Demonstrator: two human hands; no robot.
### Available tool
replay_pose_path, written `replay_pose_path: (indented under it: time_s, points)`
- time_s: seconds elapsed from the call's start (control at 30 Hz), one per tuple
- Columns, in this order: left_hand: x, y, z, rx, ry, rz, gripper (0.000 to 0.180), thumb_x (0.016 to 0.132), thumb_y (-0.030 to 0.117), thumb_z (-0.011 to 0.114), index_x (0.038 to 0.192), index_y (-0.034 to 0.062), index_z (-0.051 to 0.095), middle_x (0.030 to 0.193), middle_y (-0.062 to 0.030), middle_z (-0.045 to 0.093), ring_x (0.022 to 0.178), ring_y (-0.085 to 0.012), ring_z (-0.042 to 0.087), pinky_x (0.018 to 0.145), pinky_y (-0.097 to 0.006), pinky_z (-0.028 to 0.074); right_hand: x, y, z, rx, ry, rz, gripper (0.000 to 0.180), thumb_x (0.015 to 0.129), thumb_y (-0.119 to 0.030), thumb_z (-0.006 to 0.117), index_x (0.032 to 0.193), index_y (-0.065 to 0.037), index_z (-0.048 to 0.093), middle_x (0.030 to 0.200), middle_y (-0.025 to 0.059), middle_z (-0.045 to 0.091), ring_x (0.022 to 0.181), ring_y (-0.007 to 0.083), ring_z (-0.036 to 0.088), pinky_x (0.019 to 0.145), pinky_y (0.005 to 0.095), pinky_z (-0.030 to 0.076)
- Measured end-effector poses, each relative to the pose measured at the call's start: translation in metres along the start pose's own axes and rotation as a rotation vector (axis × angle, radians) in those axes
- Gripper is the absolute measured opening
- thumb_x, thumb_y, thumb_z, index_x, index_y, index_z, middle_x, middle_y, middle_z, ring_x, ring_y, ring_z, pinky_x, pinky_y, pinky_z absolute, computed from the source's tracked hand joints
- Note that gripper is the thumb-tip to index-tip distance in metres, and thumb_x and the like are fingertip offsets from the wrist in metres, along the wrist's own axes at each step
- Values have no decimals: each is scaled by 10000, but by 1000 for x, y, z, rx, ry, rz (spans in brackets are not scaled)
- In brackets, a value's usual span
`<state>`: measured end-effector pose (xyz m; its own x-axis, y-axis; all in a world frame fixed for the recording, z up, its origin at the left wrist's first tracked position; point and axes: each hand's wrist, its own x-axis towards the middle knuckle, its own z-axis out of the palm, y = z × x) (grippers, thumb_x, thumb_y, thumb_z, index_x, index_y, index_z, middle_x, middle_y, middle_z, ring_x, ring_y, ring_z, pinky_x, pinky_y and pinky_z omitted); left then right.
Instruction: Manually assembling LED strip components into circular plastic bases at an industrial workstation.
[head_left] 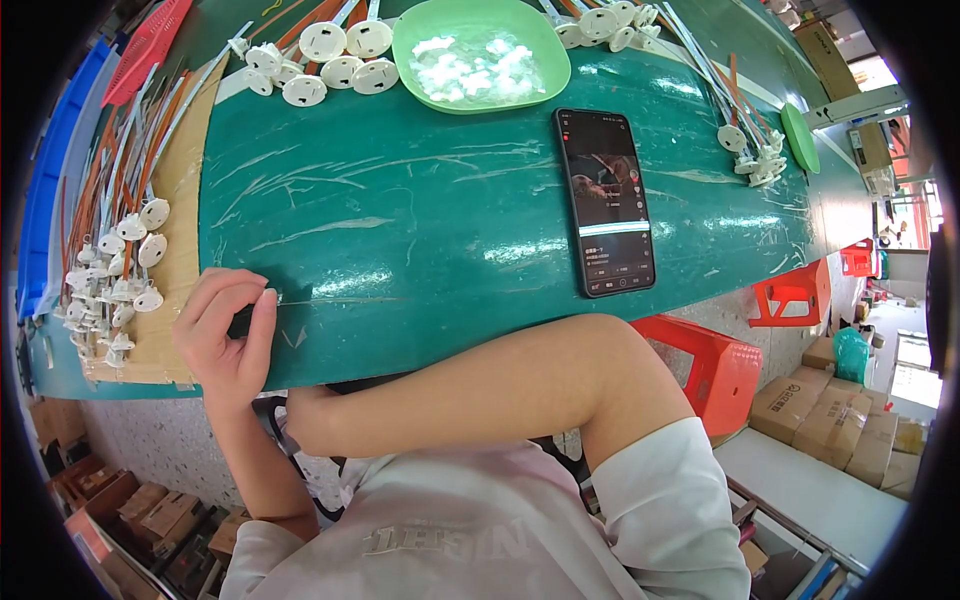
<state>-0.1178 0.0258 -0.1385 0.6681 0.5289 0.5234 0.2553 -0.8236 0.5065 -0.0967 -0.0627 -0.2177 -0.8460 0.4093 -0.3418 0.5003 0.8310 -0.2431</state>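
- Left edge of the bench (420, 230): a bundle of white round fittings on orange and white leads (120, 260) lies on a brown sheet. The leads run lengthwise away from the person, with the fittings at the near end.
- Left hand (225, 335): it rests at the near edge of the bench, just right of that bundle. The fingers are curled in, thumb against the fingertips. Whether a small part is pinched there cannot be determined.
- The left hand is nearest the bundle.
- Right hand: tucked under the near edge, hidden, so its state cannot be determined. Only the right forearm (500, 385) shows, lying across the body.
- Far edge, centre: a green bowl (480, 55) of small clear pieces.
- Right of centre: a phone (605, 200), long axis pointing away from the person.
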Motion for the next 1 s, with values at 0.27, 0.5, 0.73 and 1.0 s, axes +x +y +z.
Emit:
replay_pose_path:
  time_s: [0.27,0.5,0.73,1.0]
  points:
    - [2,2,2,34,3,36,74,754,-59,700,781,-28,639,805,-128,655,699,-239,616,620,-302,477,-22,6,10,21,-58,37,213,854,-214,631,1008,-137,757,1023,73,719,945,257,665,676,494,484]
    - [2,1,4,37,28,33,78,756,-54,708,780,-25,640,792,-118,653,685,-238,611,617,-302,475,-32,4,13,49,-119,59,206,850,-211,633,995,-135,758,1009,73,720,936,254,666,676,486,488]
    - [5,3,10,57,14,45,85,752,-53,713,776,-23,638,792,-121,651,683,-244,608,616,-306,476,-24,8,12,86,-183,108,199,845,-207,635,981,-133,759,995,73,722,926,252,668,677,479,491]
    - [0,4,4,73,8,23,86,752,-48,714,779,-24,636,800,-121,655,691,-247,617,617,-308,480,-17,4,1,105,-236,127,191,840,-204,637,965,-130,761,979,73,724,915,250,671,677,470,495]
